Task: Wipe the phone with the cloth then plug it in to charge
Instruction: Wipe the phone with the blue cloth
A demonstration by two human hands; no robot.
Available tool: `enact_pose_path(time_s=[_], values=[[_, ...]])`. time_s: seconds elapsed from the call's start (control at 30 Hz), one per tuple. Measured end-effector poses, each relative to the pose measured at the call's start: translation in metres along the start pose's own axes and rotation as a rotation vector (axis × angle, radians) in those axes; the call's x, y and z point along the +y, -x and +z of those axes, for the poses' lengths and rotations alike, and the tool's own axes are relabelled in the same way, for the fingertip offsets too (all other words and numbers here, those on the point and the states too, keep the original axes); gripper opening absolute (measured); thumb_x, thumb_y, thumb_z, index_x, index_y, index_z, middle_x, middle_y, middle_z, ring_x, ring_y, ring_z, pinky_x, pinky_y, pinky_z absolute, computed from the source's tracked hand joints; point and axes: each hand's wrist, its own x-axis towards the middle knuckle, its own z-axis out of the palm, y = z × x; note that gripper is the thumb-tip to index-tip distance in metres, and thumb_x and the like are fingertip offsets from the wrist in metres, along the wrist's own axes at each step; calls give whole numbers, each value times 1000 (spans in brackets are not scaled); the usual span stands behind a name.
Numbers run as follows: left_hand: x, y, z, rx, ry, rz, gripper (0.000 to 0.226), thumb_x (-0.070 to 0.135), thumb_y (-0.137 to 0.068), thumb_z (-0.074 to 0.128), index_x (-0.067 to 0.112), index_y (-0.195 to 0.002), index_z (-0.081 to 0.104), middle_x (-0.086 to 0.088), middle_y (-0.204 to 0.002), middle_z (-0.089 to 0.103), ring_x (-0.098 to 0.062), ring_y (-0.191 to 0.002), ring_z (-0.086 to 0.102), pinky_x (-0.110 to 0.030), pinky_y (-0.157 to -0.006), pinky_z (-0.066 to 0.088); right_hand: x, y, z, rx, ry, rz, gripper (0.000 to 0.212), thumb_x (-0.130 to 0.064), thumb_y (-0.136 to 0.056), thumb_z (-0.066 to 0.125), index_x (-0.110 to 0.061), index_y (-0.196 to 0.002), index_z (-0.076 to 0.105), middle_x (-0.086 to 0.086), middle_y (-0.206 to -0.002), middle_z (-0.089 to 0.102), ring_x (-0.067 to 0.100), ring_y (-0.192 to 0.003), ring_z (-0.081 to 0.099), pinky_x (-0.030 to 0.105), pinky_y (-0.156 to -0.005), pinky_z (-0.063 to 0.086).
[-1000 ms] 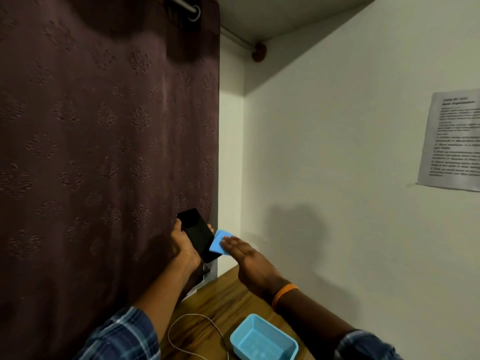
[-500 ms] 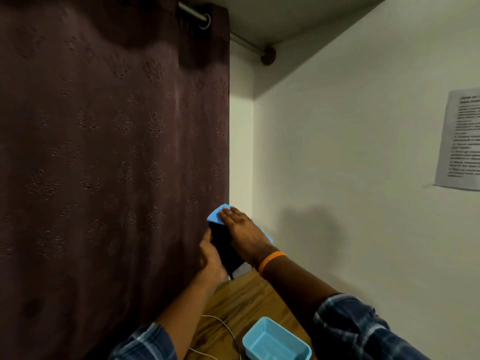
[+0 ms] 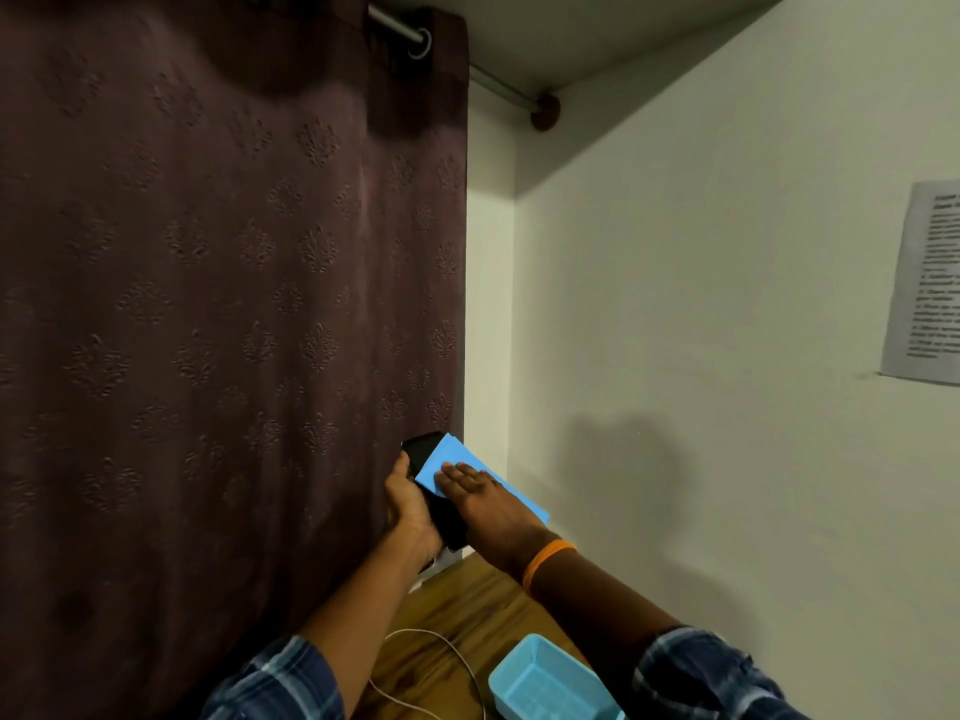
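My left hand (image 3: 408,504) grips a black phone (image 3: 422,449) from below and holds it up in front of the curtain. A light blue cloth (image 3: 448,457) lies over the phone's face. My right hand (image 3: 485,498), with an orange band on the wrist, presses flat on the cloth with straight fingers. Most of the phone is hidden under the cloth and the hand; only its top corner and lower part show. A white charging cable (image 3: 457,662) loops on the wooden table (image 3: 478,605) below.
A dark maroon curtain (image 3: 218,330) hangs at the left, right behind the phone. A light blue plastic basket (image 3: 545,683) sits on the table near my right forearm. The pale wall at right carries a printed paper sheet (image 3: 930,283).
My right hand moved the cloth from the phone's lower edge up onto its face and has slid it along. The camera view drifted left.
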Motion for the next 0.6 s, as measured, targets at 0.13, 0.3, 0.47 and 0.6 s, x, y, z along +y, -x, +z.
enact_pose_path(time_s=[0.13,0.3,0.47,0.6], values=[[1,-6,-2,62,-10,28,62,61,-89,43,8,-91,74,-14,-82,75,-30,-74,70,-38,-73,57,3,10,7,-5,-14,-18,72,2,-97,46,-16,-159,13,9,-167,10,25,-154,8,40,-126,9],[7,-12,-5,88,-66,46,62,62,-89,41,10,-88,76,-14,-76,75,-28,-64,70,-33,-60,56,9,24,13,-5,-14,-48,78,12,-91,39,-16,-159,12,8,-167,10,24,-154,7,37,-124,5],[10,-12,-4,73,-84,71,67,65,-90,38,9,-104,71,-17,-87,74,-31,-73,70,-36,-69,56,16,40,23,13,-10,-82,80,14,-90,37,-16,-159,11,7,-167,8,23,-154,5,36,-124,3],[11,-8,-4,39,-41,79,68,64,-91,37,8,-116,67,-25,-107,70,-36,-85,69,-41,-79,56,23,51,30,17,-3,-110,79,13,-91,36,-18,-159,11,5,-167,7,21,-154,3,31,-121,-2]])
